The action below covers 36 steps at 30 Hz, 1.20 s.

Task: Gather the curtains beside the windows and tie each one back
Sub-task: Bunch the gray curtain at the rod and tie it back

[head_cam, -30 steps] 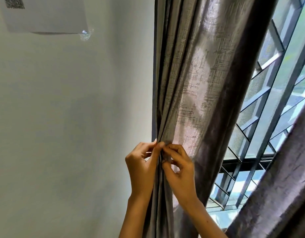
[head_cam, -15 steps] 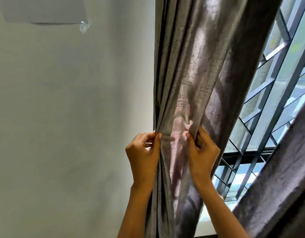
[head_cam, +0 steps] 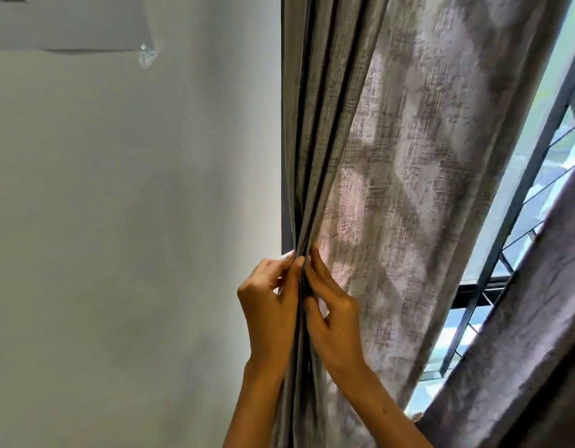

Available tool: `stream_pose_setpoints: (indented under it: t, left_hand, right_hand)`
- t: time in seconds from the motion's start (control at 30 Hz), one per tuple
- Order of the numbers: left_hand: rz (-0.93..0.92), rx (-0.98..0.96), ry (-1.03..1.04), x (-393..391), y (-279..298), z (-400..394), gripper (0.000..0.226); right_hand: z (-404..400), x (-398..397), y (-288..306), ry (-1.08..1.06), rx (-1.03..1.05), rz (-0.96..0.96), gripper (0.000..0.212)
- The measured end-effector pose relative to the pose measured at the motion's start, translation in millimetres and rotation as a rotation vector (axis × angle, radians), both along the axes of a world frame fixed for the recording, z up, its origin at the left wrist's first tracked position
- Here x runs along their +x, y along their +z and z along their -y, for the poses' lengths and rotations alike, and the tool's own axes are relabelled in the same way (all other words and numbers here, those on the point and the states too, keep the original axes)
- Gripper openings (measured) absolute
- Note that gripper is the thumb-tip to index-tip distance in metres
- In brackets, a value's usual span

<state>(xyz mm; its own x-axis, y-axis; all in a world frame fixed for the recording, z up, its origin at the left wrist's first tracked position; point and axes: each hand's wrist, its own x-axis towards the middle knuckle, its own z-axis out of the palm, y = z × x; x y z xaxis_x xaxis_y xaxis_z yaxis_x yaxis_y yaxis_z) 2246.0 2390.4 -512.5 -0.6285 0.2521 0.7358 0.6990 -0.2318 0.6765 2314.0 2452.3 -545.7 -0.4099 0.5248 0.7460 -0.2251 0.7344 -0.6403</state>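
Head camera looks up along the grey curtain (head_cam: 392, 176), which hangs beside the white wall (head_cam: 124, 221) and covers the left part of the window (head_cam: 538, 195). We hold our left hand (head_cam: 269, 305) on the curtain's wall-side edge, thumb and fingers pinching a bundle of narrow folds. Our right hand (head_cam: 334, 315) sits just beside it, touching it at the fingertips, its fingers curled onto the next pleat and pinching it toward the bundle. Above our hands the folds run tight and dark; to the right the cloth spreads wide and loose, lit from behind. The curtain's free edge slants down to the window grille (head_cam: 493, 279). A second curtain (head_cam: 519, 360) fills the lower right corner, near the first, with a strip of glass between them. A sheet of paper (head_cam: 69, 24) is stuck on the wall at upper left, well apart from our hands.
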Motion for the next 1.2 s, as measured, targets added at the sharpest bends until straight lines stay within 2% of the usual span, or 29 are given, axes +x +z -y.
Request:
stream_pose_setpoints:
  t: [0.17, 0.23, 0.27, 0.33, 0.4, 0.47, 0.5, 0.57, 0.63, 0.67, 0.73, 0.8, 0.93, 1.07, 1.2]
  left_hand:
    - [0.070, 0.015, 0.006, -5, 3, -2, 0.013]
    - [0.125, 0.021, -0.021, -9, 6, 0, 0.009]
    - [0.153, 0.021, -0.051, -10, 7, 2, 0.008]
    - [0.210, 0.014, -0.122, -13, 10, 7, 0.006]
    - [0.255, 0.009, -0.169, -13, 10, 10, 0.006]
    - [0.261, 0.013, -0.174, -14, 9, 10, 0.007]
    - [0.251, 0.011, -0.160, -14, 9, 9, 0.007]
    - [0.202, 0.002, -0.093, -13, 7, 6, 0.008]
    - [0.119, 0.001, 0.000, -8, 7, 2, 0.011]
    - [0.082, 0.003, 0.032, -4, 8, 1, 0.012]
    - [0.029, 0.007, 0.054, 4, 10, -2, 0.012]
    - [-0.020, 0.010, 0.054, 9, 8, -3, 0.012]
    - [0.003, 0.016, -0.010, 11, 3, -5, 0.013]
    - [0.066, 0.027, -0.082, 10, 1, -3, 0.017]
    - [0.142, 0.041, -0.110, 9, 2, -4, 0.020]
  right_hand:
    - [3, 6, 2, 0.153, -0.035, -0.015, 0.044]
    - [-7, 7, 8, 0.049, -0.049, -0.082, 0.038]
    - [-14, 7, 13, -0.051, -0.090, -0.122, 0.043]
    - [-29, 8, 26, -0.178, -0.267, -0.144, 0.075]
    - [-43, 9, 36, -0.127, -0.444, -0.086, 0.103]
    - [-50, 8, 39, -0.003, -0.510, -0.061, 0.110]
    - [-50, 7, 40, 0.042, -0.516, -0.080, 0.105]
    - [-46, 8, 38, 0.007, -0.432, -0.170, 0.072]
    - [-40, 11, 32, -0.220, -0.254, -0.221, 0.033]
    - [-36, 12, 28, -0.323, -0.171, -0.229, 0.024]
    - [-21, 13, 23, -0.397, -0.059, -0.194, 0.029]
    - [-9, 12, 21, -0.341, 0.018, -0.096, 0.041]
    - [-9, 11, 10, -0.200, 0.152, 0.101, 0.044]
    - [-3, 9, 8, 0.033, -0.042, 0.079, 0.050]
    - [-1, 12, 6, 0.100, -0.101, 0.062, 0.050]
